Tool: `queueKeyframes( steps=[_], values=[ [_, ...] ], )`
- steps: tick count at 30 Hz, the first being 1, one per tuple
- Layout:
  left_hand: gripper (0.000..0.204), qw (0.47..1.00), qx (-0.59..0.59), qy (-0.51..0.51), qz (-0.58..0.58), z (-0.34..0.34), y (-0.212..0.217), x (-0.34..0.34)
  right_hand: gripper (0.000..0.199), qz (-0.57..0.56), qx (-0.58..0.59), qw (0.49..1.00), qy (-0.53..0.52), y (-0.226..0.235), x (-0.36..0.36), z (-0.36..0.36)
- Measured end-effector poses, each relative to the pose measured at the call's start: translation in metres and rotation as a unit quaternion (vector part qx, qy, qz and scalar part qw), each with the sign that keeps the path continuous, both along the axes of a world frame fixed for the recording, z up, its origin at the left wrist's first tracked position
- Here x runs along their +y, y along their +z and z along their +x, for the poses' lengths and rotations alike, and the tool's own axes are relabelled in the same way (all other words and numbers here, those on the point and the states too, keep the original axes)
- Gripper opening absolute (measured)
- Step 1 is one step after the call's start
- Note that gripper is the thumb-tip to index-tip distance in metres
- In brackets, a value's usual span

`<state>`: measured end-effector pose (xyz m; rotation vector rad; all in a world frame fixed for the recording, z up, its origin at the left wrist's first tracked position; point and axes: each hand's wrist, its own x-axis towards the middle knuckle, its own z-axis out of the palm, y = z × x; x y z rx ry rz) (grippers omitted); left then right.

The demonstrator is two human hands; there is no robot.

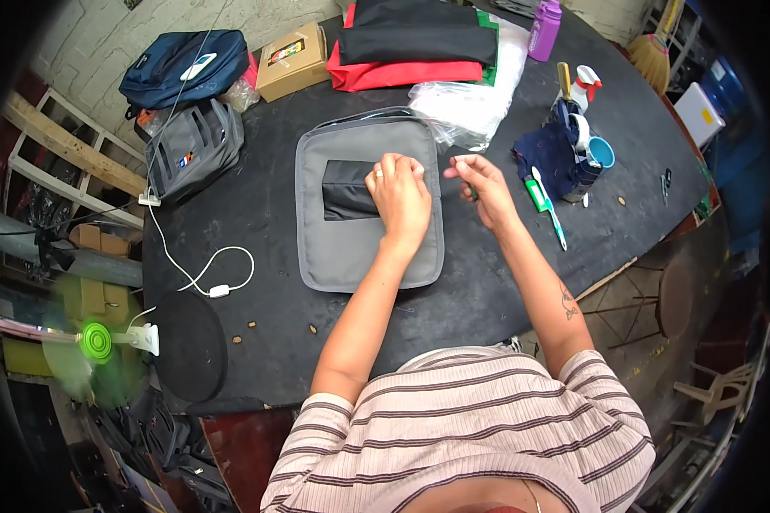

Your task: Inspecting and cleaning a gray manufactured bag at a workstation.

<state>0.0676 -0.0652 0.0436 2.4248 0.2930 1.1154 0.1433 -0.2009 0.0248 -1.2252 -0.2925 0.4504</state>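
A flat grey fabric bag (351,248) with rounded corners and darker piped edges lies on the black table in front of me. A shiny black rectangular patch (344,190) shows in its middle. My left hand (399,201) rests over the right part of that patch, its fingers curled and pressed together; what they pinch is hidden. Just off the bag's right edge, my right hand (488,195) is raised with thumb and fingers closed. A bit of something dark green shows at its palm, too small to name.
Folded black and red fabric (411,51) and clear plastic (466,115) lie at the back. A grey backpack (195,147) and a white cable (218,291) are left, near a spinning green fan (97,342). To the right stand a blue cup (601,152), toothbrush (558,227) and spray bottle (583,85).
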Motion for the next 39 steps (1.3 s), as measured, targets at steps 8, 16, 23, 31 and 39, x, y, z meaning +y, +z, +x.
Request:
queueKeyframes(
  steps=[8, 16, 23, 31, 39],
  values=[
    [0.008, 0.999, -0.035, -0.031, 0.016, 0.010, 0.008, -0.003, 0.027, 0.043, 0.060, 0.995, 0.062, -0.001, 0.009, -0.006],
    [0.011, 0.998, 0.004, 0.011, 0.067, 0.016, -0.005, -0.002, 0.032, -0.252, -0.319, 0.905, -0.122, 0.010, 0.004, -0.010],
    [0.016, 0.999, -0.014, -0.040, 0.017, 0.011, 0.006, -0.001, 0.023, -0.405, -0.458, 0.761, -0.216, 0.043, -0.009, -0.019],
    [0.009, 0.998, -0.004, 0.003, 0.056, 0.017, 0.000, -0.002, 0.018, -0.392, -0.558, 0.693, -0.235, 0.041, 0.003, -0.024],
    [0.006, 1.000, -0.010, -0.022, 0.002, 0.013, 0.000, -0.004, 0.018, -0.386, -0.587, 0.671, -0.237, 0.038, 0.009, -0.023]
  ],
)
